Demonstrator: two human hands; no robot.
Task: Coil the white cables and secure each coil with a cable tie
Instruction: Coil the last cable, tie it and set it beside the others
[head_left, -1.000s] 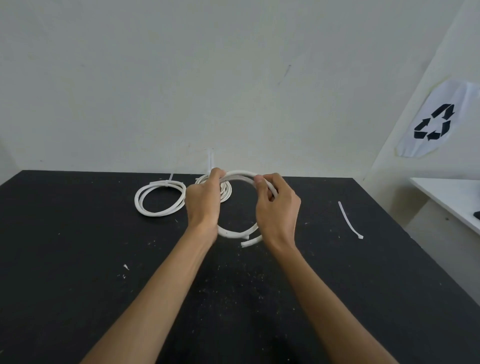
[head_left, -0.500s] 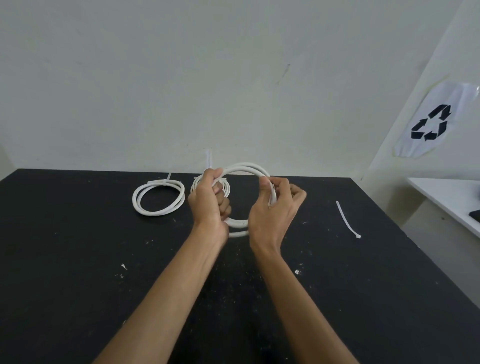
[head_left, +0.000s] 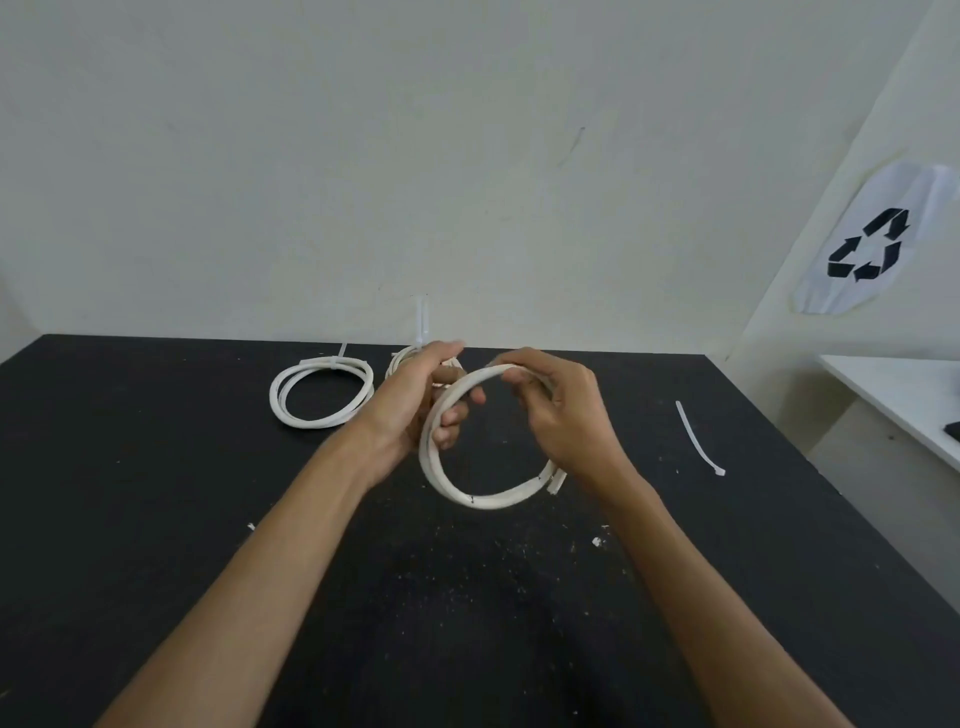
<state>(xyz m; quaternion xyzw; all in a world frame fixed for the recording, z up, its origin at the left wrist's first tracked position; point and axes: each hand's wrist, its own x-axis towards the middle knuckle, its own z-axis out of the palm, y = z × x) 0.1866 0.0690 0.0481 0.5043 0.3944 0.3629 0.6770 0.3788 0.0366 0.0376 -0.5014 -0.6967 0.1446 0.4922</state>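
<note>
White cable, looped into a coil of two or three turns, is held up above the middle of the black surface by both hands. The left hand grips the coil's left side, its fingers curled round the turns; the right hand pinches the top of the loop, with the cable ends jutting out below its wrist. Near the far edge lies a tied coil, and a second tied coil sits partly hidden behind the left hand. A loose cable tie lies toward the right edge.
</note>
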